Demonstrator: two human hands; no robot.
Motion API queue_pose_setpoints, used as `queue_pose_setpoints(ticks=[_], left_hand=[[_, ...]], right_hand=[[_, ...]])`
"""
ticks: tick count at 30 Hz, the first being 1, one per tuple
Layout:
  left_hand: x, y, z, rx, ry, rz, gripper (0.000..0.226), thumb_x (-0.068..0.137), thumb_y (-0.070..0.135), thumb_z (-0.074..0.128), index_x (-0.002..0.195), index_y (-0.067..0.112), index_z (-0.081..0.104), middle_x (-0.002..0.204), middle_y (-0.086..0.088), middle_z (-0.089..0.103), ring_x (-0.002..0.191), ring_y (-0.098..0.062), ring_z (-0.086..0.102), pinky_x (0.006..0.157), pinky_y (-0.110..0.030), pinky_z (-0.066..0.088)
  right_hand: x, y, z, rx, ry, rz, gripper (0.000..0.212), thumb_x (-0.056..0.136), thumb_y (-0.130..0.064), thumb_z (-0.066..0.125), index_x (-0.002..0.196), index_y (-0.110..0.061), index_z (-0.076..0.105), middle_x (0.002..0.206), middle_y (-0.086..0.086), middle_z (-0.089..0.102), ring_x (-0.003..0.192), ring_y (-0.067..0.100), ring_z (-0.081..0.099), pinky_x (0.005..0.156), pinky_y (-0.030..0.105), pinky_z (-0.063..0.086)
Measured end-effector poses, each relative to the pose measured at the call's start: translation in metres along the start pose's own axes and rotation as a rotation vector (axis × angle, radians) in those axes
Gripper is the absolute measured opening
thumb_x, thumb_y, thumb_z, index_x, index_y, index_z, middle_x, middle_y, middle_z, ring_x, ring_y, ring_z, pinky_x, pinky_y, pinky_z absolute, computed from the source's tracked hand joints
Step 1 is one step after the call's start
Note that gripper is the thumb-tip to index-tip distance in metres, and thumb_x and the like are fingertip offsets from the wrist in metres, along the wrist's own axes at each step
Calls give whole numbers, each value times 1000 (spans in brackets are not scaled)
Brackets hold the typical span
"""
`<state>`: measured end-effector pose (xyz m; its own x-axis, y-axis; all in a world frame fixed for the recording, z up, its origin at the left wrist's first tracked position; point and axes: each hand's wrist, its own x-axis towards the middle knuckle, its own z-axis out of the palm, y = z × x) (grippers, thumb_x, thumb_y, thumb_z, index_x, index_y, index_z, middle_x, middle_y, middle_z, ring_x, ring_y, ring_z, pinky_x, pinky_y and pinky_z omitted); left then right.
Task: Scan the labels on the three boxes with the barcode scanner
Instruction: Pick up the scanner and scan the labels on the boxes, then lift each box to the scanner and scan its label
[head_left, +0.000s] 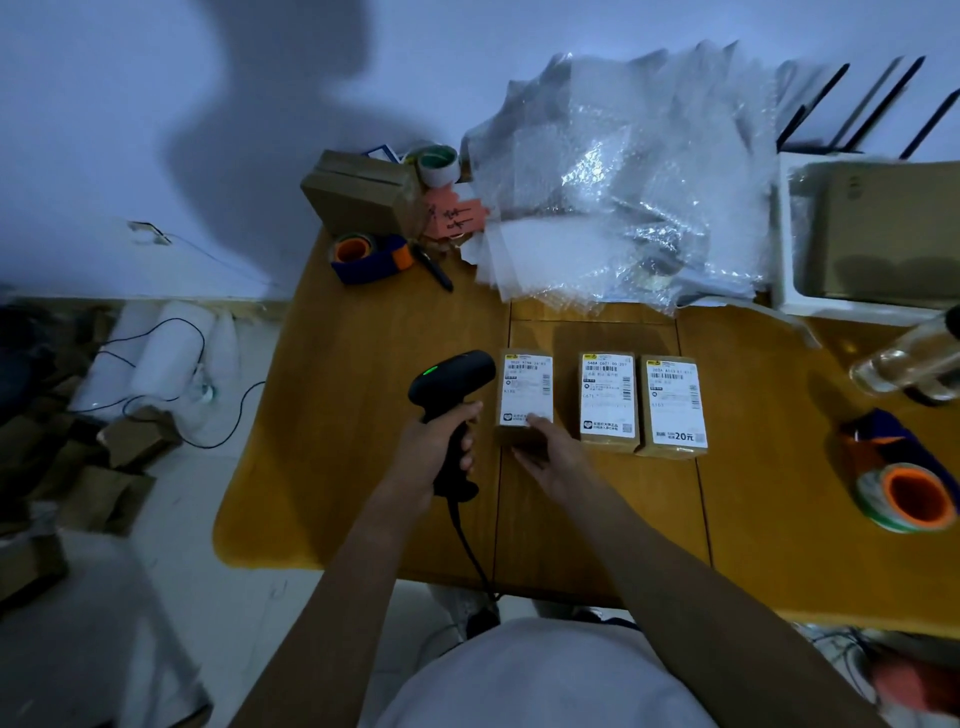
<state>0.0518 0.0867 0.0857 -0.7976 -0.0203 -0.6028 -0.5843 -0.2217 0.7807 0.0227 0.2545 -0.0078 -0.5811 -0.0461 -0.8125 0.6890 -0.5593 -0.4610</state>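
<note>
Three small brown boxes with white shipping labels lie side by side on the wooden table (363, 509): the left box (525, 387), the middle box (607, 397) and the right box (674, 402). My left hand (441, 447) grips the handle of a black barcode scanner (451, 382); a green light glows on its head, which sits just left of the left box. My right hand (550, 449) holds the near end of the left box, fingers over its front edge. The scanner's cable runs off the table's near edge.
A pile of bubble wrap (623, 192) fills the back of the table. Tape dispensers sit at the back left (369, 257) and the right edge (904, 483). A stack of cardboard boxes (358, 192), a white tray (862, 244) and a clear bottle (909, 364) stand around.
</note>
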Motion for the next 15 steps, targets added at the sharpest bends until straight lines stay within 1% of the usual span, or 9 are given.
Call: queue_pose_setpoints(ticks=[5,9,13,15], left_hand=[[4,-1,1,1,5,-10,23,86,30,78,78,12,66,57,-3,51,46,-17,46,54,-31,43],[6,-3,2,17,1,-23,24,86,31,78,78,12,65,58,-3,52,46,-17,47,55,-31,44],[5,-3,3,36,-10,-25,23,87,31,77,79,13,65,58,-2,52,47,-16,47,56,-32,44],[5,-3,4,46,-10,-24,23,86,32,78,80,13,65,58,-2,52,47,-16,48,56,-32,44]], right_hand=[[1,1,-7,6,16,10,32,94,-16,69,124,-12,58,139,16,58,129,34,54,106,44,50],[2,0,-10,8,6,20,17,94,-15,69,108,-16,59,137,15,58,129,33,54,112,46,46],[3,0,-11,23,2,25,20,94,-16,69,111,-16,58,134,15,59,127,33,55,111,47,46],[3,1,-11,33,10,23,27,93,-16,70,117,-14,58,134,15,60,126,32,56,110,46,47]])
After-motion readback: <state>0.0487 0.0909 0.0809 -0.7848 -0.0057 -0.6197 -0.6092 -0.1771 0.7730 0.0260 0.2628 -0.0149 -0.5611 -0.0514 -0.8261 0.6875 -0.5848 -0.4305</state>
